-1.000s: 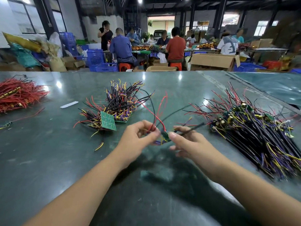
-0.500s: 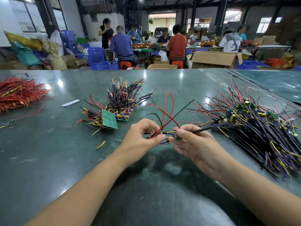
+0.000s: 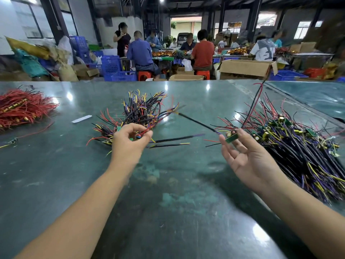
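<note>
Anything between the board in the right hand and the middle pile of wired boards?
Partly. The left hand, pinching a wired piece, sits in front of the middle pile, and two black leads stick out from it toward the right hand and its small green board.

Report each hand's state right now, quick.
Left hand: pinches a few loose wires.
Right hand: pinches a small green circuit board at the thumb; other fingers relaxed.
</note>
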`<state>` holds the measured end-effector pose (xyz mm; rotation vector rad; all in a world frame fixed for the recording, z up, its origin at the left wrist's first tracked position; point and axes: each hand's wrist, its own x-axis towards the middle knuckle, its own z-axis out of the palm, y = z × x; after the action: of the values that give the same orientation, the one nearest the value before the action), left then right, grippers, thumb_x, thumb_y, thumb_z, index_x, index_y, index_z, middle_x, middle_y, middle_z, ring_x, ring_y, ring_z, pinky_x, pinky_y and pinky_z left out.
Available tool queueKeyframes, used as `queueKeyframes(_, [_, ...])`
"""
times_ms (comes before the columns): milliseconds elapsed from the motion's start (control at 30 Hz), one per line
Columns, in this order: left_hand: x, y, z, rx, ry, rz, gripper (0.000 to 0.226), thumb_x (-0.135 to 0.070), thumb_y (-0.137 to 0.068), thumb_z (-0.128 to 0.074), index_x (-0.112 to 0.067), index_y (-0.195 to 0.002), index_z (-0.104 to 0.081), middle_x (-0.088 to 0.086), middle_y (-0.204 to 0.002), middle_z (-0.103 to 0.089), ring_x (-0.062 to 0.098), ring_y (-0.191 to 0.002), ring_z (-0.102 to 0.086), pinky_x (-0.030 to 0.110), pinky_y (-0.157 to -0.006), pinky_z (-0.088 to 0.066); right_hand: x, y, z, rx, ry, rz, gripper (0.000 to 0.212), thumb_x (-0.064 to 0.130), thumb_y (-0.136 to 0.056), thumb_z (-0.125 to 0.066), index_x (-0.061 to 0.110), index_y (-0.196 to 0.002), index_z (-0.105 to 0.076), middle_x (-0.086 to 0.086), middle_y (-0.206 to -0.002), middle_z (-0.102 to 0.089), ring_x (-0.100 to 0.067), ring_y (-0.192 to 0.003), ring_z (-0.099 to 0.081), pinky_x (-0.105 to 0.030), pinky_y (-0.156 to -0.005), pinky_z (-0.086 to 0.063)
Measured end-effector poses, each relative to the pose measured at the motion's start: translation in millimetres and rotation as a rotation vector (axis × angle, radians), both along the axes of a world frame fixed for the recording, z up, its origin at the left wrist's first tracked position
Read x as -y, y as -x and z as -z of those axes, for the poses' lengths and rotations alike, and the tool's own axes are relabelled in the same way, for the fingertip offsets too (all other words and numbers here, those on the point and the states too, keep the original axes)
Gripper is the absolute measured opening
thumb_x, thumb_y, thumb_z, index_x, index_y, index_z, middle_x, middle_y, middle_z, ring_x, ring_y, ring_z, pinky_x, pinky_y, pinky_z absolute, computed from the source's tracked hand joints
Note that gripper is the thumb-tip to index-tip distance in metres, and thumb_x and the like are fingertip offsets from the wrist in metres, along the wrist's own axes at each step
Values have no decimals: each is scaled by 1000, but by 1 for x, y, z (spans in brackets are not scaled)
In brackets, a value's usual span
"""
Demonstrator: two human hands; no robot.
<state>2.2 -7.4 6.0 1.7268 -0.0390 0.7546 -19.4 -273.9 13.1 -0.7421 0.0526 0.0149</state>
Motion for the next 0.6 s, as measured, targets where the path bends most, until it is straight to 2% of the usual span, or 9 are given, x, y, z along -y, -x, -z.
queueKeyframes(100, [-11,-8,5,-42,68,-205,17,-22,-74,-78,-31,-69,-64,3,-77,-64,18,-68,-52,34,-67,-46,2,-1,-1,2,-30,12,19,19,-72,-69,16,-86,-57,-5,-103,-61,-24,-91,-71,-27,-73,-58])
queueKeyframes(167, [-14,-9,6,-90,12,-243,19,-25,-72,-79,-32,-82,-64,9,-95,-66,22,-79,-57,42,-81,-52,-1,0,-1,53,-3,5,14,13,-73,-66,17,-80,-56,-5,-97,-63,-26,-91,-71,-29,-77,-57])
queueKeyframes(200, [-12,-8,5,-132,-38,-226,30,-25,-70,-81,-31,-94,-63,9,-105,-64,23,-88,-59,42,-88,-50,-3,1,-1,92,46,1,13,10,-72,-64,18,-78,-56,-4,-91,-66,-25,-90,-71,-30,-81,-56])
queueKeyframes(267, [-4,-3,4,-205,-221,-224,58,-25,-68,-83,-23,-120,-56,6,-117,-56,22,-105,-53,36,-98,-41,-8,4,-1,173,163,-3,16,6,-70,-62,19,-78,-55,-1,-78,-68,-23,-89,-70,-32,-89,-51])
queueKeyframes(300, [1,1,4,-187,-340,-245,62,-24,-68,-82,-20,-124,-54,4,-117,-54,23,-108,-50,32,-99,-37,-10,6,-1,205,204,-2,19,4,-69,-61,18,-80,-55,-1,-77,-67,-22,-89,-70,-32,-91,-50])
queueKeyframes(367, [13,10,3,-23,-513,-217,43,-15,-73,-76,-17,-114,-63,-3,-106,-56,21,-102,-51,21,-90,-32,-15,10,0,246,231,-24,20,1,-68,-61,15,-82,-56,-4,-80,-65,-22,-89,-70,-30,-89,-51])
queueKeyframes(433, [24,19,2,-5,-504,-8,19,-9,-78,-71,-23,-91,-69,-9,-91,-63,10,-86,-57,13,-79,-37,-19,13,1,261,221,-82,18,0,-68,-60,15,-80,-57,-8,-84,-65,-23,-92,-70,-27,-85,-54])
queueKeyframes(500, [35,26,3,-181,-403,278,17,-13,-83,-69,-29,-82,-67,-10,-81,-67,1,-73,-59,15,-73,-43,-22,16,2,267,197,-167,18,-1,-70,-58,16,-75,-62,-9,-85,-68,-26,-96,-69,-27,-83,-55])
queueKeyframes(600, [44,30,7,-312,-327,539,28,-20,-87,-66,-39,-107,-59,-9,-96,-66,2,-80,-59,22,-78,-48,-26,21,0,264,202,-291,17,1,-72,-58,17,-75,-64,-6,-87,-69,-33,-102,-66,-33,-87,-54])
